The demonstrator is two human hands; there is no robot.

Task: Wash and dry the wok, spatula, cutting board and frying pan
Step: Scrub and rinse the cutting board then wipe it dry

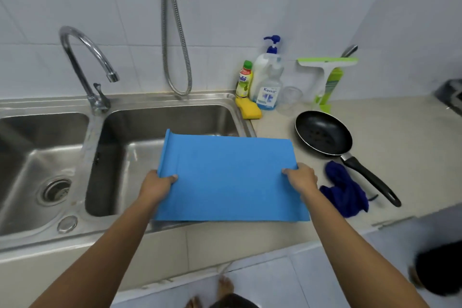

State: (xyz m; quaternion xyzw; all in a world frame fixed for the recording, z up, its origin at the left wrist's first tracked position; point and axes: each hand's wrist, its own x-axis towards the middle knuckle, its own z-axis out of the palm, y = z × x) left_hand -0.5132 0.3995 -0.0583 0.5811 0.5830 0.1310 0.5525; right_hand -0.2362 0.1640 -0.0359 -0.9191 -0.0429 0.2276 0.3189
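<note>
**Blue cutting board held over the sink in both grips**

The left grip (pixel 160 182) and the right grip (pixel 301 177) each clasp a side edge of the blue cutting board (pixel 230 177), thumbs on top, other fingers hidden beneath. The board is held roughly level above the sink (pixel 175 117), reaching over the bench (pixel 375 132). The frying pan (pixel 322 134) sits on the bench to the right, with a dark blue cloth (pixel 345 190) just beside its handle.
</note>
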